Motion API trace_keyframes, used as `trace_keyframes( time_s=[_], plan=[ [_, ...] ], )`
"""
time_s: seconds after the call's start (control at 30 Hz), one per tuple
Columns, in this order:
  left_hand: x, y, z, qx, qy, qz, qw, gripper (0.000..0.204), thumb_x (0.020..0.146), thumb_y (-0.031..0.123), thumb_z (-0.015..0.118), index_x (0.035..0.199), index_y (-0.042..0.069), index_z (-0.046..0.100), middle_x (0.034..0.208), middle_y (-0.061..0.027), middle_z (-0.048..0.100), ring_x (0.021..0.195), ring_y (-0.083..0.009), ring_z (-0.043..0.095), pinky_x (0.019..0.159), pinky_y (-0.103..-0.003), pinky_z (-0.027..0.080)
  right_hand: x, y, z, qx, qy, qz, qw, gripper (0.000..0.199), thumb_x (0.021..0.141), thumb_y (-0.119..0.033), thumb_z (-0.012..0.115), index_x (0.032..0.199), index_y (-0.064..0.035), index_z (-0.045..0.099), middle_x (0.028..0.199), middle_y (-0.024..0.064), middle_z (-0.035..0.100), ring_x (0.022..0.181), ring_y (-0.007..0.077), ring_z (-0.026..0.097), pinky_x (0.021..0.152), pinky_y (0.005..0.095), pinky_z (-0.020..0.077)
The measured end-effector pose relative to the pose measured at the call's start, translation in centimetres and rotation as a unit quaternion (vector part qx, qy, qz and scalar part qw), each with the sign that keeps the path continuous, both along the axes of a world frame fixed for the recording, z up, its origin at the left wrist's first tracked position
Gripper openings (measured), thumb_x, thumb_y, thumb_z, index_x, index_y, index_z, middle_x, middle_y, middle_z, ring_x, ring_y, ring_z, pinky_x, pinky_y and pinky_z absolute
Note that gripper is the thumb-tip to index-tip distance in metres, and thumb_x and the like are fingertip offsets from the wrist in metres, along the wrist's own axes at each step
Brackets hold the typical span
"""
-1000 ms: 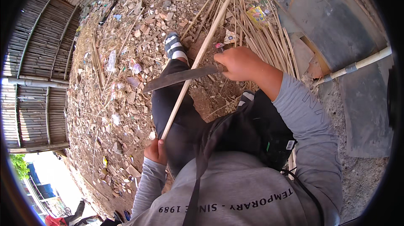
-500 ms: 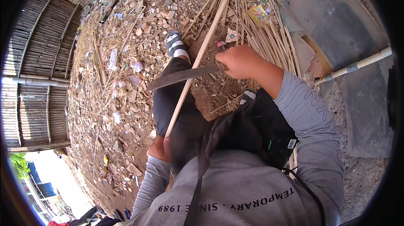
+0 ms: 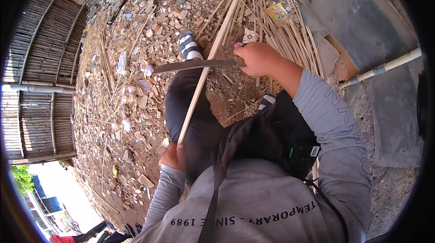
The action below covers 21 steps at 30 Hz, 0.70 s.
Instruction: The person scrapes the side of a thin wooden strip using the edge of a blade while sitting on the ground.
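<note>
A long pale bamboo strip [image 3: 195,100] slants across my left thigh and runs away toward the far ground. Its near end is gripped by my left hand [image 3: 173,156], closed beside my hip. My right hand [image 3: 256,59] is wrapped round the handle of a machete [image 3: 195,65]; the handle itself is mostly hidden by the fingers. The dark blade points left and lies across the strip, touching or just over it; which of the two I cannot tell. Beyond my right hand several split bamboo strips [image 3: 290,39] lie in a loose pile.
Rubble and litter cover the ground [image 3: 136,120]. A slatted bamboo wall [image 3: 43,39] stands at the left. On the right are dark flat sheets [image 3: 362,21] and a pale pole [image 3: 389,65]. A black bag [image 3: 272,139] rests at my lap.
The machete has slid farther away along the strip, and its tip has swung up and left. My right hand has shifted slightly away from me. My left hand keeps its grip, moving barely.
</note>
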<state>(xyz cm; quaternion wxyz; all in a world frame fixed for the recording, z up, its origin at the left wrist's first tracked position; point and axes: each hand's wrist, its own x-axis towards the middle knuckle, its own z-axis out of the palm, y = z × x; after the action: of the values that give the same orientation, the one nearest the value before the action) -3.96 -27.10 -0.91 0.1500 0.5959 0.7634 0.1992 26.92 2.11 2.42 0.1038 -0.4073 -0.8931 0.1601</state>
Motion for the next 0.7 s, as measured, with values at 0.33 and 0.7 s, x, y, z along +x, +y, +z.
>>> trace_keyframes(
  time_s=[0.33,0.7],
  plan=[
    [0.3,0.1,0.3,-0.001,0.024,0.003,1.000,0.040,0.100,0.034,0.046,0.075,0.004,0.052,0.061,-0.0234,0.053,0.061,-0.0468,0.056,0.053,-0.050,0.040,-0.6,-1.3,-0.4,0.071,-0.017,0.043,0.996,0.023,0.072,-0.018,0.071,0.090,-0.0119,0.059,0.071,0.0118,0.063,0.073,0.0358,0.066,0.064,0.0504,0.0504],
    [-0.7,-0.2,-0.8,0.005,0.028,-0.007,1.000,0.042,0.098,0.041,0.047,0.078,0.005,0.053,0.062,-0.0262,0.056,0.062,-0.0492,0.058,0.054,-0.054,0.043,-1.3,-2.1,0.1,0.045,-0.027,0.050,0.997,0.024,0.072,-0.018,0.070,0.093,-0.0115,0.060,0.073,0.0124,0.064,0.074,0.0360,0.066,0.064,0.0505,0.0507]
  ],
)
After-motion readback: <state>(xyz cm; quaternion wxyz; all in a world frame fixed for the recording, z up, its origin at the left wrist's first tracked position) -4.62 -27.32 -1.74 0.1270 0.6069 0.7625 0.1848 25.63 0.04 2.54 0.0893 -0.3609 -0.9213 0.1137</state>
